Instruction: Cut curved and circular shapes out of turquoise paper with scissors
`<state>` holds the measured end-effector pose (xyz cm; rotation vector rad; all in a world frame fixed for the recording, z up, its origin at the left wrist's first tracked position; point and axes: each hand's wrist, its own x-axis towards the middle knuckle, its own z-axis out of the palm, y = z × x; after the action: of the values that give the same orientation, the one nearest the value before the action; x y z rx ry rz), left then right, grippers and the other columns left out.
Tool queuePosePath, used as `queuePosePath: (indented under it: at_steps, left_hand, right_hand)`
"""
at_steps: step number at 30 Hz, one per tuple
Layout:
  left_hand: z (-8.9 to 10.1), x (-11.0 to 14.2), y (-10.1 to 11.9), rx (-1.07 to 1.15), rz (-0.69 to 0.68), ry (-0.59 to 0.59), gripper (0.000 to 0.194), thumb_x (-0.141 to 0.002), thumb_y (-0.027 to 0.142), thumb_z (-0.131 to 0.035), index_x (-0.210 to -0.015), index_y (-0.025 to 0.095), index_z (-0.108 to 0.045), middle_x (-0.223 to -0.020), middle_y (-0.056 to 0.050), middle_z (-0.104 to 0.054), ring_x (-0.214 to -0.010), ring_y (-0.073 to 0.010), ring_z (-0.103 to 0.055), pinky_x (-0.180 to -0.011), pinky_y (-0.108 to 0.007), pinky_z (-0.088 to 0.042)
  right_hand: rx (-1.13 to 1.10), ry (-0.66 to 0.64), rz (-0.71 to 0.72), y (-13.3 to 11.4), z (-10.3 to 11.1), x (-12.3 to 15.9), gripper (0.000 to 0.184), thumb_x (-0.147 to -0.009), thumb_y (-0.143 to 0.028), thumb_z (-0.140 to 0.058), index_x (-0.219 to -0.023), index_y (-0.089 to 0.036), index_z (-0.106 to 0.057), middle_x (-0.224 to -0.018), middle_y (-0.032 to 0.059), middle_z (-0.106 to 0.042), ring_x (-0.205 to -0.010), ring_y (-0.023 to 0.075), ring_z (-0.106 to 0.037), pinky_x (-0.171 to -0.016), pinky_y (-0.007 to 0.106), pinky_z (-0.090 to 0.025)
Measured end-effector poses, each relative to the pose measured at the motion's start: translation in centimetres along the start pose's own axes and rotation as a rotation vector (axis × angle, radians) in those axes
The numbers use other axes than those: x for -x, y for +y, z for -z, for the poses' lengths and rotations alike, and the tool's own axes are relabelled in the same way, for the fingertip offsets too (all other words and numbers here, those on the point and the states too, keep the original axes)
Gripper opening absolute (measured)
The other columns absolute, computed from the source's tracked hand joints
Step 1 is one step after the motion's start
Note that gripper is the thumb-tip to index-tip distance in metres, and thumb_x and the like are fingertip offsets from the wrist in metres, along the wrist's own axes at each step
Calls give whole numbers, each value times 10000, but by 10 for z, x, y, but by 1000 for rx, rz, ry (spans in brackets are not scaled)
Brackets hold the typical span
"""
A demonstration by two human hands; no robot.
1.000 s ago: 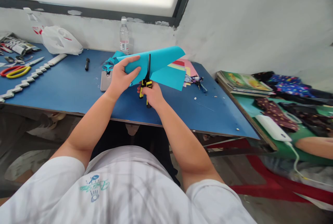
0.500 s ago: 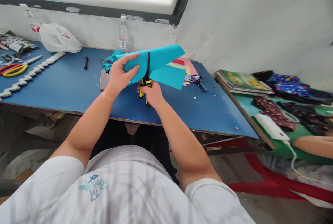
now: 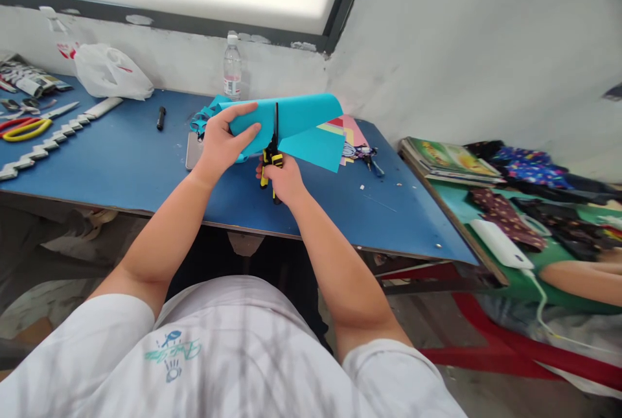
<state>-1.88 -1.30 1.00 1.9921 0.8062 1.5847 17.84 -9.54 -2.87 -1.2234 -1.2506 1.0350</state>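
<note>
My left hand (image 3: 224,141) grips the left part of a folded turquoise paper sheet (image 3: 306,121) held above the blue table (image 3: 121,159). My right hand (image 3: 282,178) is closed round the yellow-and-black handles of scissors (image 3: 272,155), whose dark blades stand upright through the middle of the sheet. A curled turquoise offcut (image 3: 203,121) hangs at the sheet's left end. Beneath the sheet lie coloured paper sheets (image 3: 350,133) and a grey tablet-like slab (image 3: 193,151).
A water bottle (image 3: 232,68) stands at the wall, a black marker (image 3: 160,118) and a white zigzag paper strip (image 3: 53,139) lie left, with red-yellow scissors (image 3: 24,127) and a plastic bag (image 3: 111,74). A green table (image 3: 510,236) at right holds books (image 3: 451,159), and another person's arm (image 3: 578,278).
The turquoise sheet's right flap has dropped a little and the scissor blades sit slightly deeper in the cut. Both hands stay nearly in place.
</note>
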Motion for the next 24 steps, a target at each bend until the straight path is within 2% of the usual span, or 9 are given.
queuePosePath:
  at_steps: [4, 7, 11, 16, 21, 24]
  left_hand:
    - [1, 2, 5, -27, -13, -13, 1026, -924, 1113, -894, -1508, 270, -890, -1533, -75, -962, -1453, -453, -856, -1314, -739, -752]
    - [-1, 5, 12, -23, 12, 10, 1044, -918, 1138, -854, -1505, 276, -901, -1518, -118, -959, -1448, -461, -871, -1298, -731, -769]
    - [-4, 8, 17, -22, 38, 32, 966, -918, 1079, -877, -1512, 317, -897, -1521, -132, -955, -1442, -480, -871, -1280, -782, -767]
    - [-5, 7, 10, -30, 30, 32, 863, -925, 1009, -896, -1492, 358, -883, -1499, -119, -958, -1394, -474, -860, -1275, -835, -747]
    - [-6, 5, 1, 10, 3, 44, 913, -943, 1000, -926, -1499, 276, -906, -1454, -168, -962, -1297, -426, -902, -1197, -699, -797]
    - [-6, 5, -3, 12, -27, 36, 882, -953, 969, -943, -1512, 289, -894, -1468, -158, -958, -1345, -431, -889, -1208, -693, -792]
  right_hand:
    - [-15, 0, 0, -1, 0, 1, 238, -754, -284, -784, -988, -282, -739, -856, -12, -812, -877, 243, -843, -841, 362, -701]
    - [-24, 3, 1, 0, 0, 0, 246, -735, -292, -777, -976, -283, -732, -843, -17, -808, -852, 242, -841, -782, 348, -687]
    - [-33, 10, 6, 1, -1, 0, 261, -710, -317, -771, -968, -282, -744, -829, -19, -802, -834, 246, -839, -744, 346, -674]
    - [-42, 12, 19, 2, -1, 0, 252, -703, -337, -764, -949, -285, -740, -840, -11, -811, -849, 257, -843, -773, 372, -690]
    - [-32, 13, 21, 2, -1, 1, 245, -706, -347, -771, -941, -285, -738, -804, -18, -800, -822, 247, -824, -756, 361, -675]
    - [-16, 16, 18, 1, -1, 1, 242, -707, -352, -776, -937, -282, -746, -783, -22, -794, -803, 237, -808, -745, 347, -663]
